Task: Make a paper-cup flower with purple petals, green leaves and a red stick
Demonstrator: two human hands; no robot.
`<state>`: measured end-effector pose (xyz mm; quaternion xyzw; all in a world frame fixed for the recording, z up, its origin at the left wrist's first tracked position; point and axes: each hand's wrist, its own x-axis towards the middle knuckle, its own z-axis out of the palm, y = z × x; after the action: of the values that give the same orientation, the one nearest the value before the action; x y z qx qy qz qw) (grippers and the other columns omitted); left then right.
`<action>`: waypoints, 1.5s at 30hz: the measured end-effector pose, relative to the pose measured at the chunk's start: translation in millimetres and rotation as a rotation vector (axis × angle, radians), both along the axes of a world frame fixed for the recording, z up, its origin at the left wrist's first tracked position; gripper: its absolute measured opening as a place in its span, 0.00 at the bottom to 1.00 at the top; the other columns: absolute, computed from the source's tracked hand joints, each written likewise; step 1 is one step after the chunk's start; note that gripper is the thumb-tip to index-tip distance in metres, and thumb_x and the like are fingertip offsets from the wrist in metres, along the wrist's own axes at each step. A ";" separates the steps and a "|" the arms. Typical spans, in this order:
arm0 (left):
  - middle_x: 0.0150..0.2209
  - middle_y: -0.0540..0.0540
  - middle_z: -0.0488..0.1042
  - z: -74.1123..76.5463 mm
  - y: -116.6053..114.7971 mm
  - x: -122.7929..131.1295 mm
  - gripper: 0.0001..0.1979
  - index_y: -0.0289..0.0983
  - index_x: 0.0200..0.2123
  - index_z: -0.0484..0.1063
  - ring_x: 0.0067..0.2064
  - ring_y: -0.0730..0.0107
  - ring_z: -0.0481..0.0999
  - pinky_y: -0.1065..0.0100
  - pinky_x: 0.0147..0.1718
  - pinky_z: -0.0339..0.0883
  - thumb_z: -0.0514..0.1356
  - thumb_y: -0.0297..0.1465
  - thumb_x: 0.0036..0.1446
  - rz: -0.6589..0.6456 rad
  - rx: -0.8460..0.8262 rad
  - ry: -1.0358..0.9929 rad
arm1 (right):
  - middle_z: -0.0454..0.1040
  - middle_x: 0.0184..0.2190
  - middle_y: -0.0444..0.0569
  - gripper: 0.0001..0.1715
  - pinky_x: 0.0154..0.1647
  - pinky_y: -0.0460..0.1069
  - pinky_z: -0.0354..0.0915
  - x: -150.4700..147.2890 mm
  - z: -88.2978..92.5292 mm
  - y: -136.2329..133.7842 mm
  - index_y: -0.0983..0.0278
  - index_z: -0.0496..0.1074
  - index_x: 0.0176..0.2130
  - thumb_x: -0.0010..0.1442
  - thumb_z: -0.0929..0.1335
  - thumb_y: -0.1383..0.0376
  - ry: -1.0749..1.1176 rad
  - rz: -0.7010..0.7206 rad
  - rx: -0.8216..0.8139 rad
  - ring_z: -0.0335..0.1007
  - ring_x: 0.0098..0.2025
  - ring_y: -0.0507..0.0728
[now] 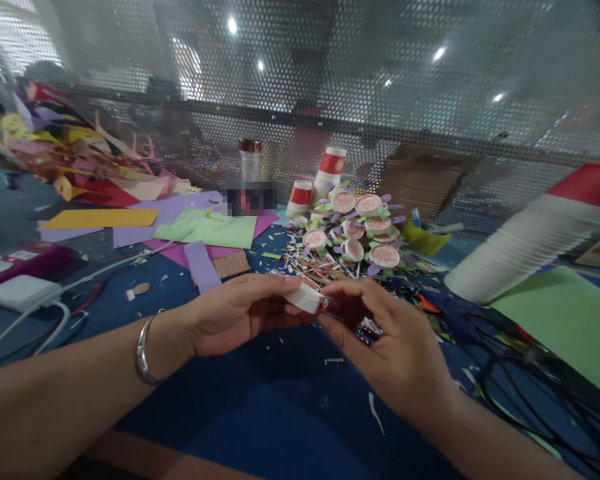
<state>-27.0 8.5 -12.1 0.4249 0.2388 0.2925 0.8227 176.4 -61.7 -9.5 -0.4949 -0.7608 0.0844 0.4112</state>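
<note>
Two bare hands meet over a dark blue surface, holding one small white piece above it. The left hand, with one silver bracelet at its wrist, pinches the piece between thumb and fingers. The right hand curls in from the other side, thumb and forefinger at the piece's end beside a spot of orange-red; whether they grip it, I cannot tell.

Take the white piece as the clock's centre. At one o'clock is one pile of paper ornaments, at least eight of their round faces printed in red. Three stacks of paper cups stand about: two smaller ones at twelve, a short stack and a taller stack, and one large leaning stack between two and three. One bottle stands at eleven, one yellow container at two.

At ten o'clock lies one corrugated cardboard scrap, touching one purple strip; farther out are one green sheet, one orange sheet and a heap of coloured paper. One white charger sits at nine. Another green sheet lies at three, and black cables, too tangled to count, at four.
</note>
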 end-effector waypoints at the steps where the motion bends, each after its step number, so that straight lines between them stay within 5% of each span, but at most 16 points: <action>1: 0.43 0.43 0.82 0.3 -0.1 0.0 0.14 0.32 0.43 0.81 0.45 0.68 0.79 0.71 0.46 0.73 0.69 0.34 0.56 0.002 -0.008 -0.009 | 0.76 0.34 0.43 0.10 0.35 0.46 0.69 0.2 -0.4 0.0 0.60 0.72 0.45 0.62 0.70 0.67 -0.028 0.009 0.029 0.73 0.32 0.51; 7: 0.44 0.44 0.81 2.9 0.7 -1.1 0.14 0.31 0.45 0.80 0.46 0.71 0.79 0.74 0.48 0.72 0.69 0.25 0.54 -0.026 -0.016 -0.067 | 0.77 0.38 0.46 0.12 0.37 0.48 0.70 0.3 -1.1 -0.9 0.62 0.72 0.46 0.61 0.71 0.68 -0.103 0.022 0.093 0.73 0.34 0.53; 13: 0.37 0.52 0.80 4.3 -1.3 -0.6 0.23 0.36 0.45 0.75 0.39 0.77 0.78 0.79 0.38 0.70 0.73 0.18 0.45 0.028 0.023 0.043 | 0.76 0.41 0.46 0.15 0.39 0.50 0.72 0.1 -0.9 1.2 0.59 0.70 0.49 0.61 0.72 0.64 -0.023 0.026 -0.015 0.75 0.38 0.54; 21: 0.32 0.55 0.77 2.0 -4.3 0.6 0.19 0.37 0.38 0.69 0.33 0.79 0.75 0.77 0.33 0.69 0.73 0.22 0.47 0.177 0.283 0.052 | 0.77 0.41 0.43 0.16 0.36 0.48 0.73 -6.1 -0.2 0.9 0.58 0.70 0.49 0.61 0.71 0.65 0.154 0.087 -0.182 0.77 0.35 0.52; 27: 0.32 0.53 0.75 -2.8 -1.3 -3.6 0.18 0.36 0.31 0.64 0.33 0.76 0.75 0.73 0.33 0.70 0.73 0.25 0.49 0.126 0.409 0.062 | 0.77 0.38 0.44 0.11 0.35 0.48 0.73 -6.5 1.8 -1.5 0.58 0.72 0.46 0.62 0.70 0.64 0.222 0.103 -0.245 0.75 0.33 0.52; 38: 0.34 0.51 0.76 -1.5 0.1 -10.4 0.12 0.35 0.39 0.73 0.35 0.78 0.73 0.75 0.36 0.65 0.71 0.27 0.53 -0.032 0.540 0.160 | 0.72 0.32 0.42 0.05 0.31 0.44 0.69 -7.7 7.9 -4.3 0.61 0.71 0.38 0.59 0.70 0.68 0.134 0.181 -0.214 0.70 0.31 0.50; 45: 0.37 0.49 0.74 0.5 -4.7 -11.2 0.18 0.37 0.44 0.71 0.37 0.72 0.72 0.70 0.36 0.64 0.70 0.36 0.54 -0.001 0.843 0.362 | 0.72 0.31 0.44 0.04 0.31 0.46 0.68 -8.6 5.1 -2.0 0.62 0.71 0.38 0.59 0.69 0.67 0.075 0.161 -0.209 0.70 0.31 0.51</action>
<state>-38.2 3.8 -11.7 0.7669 0.2387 0.2850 0.5232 167.8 -63.8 -4.4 -0.4690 -0.7691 0.2146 0.3774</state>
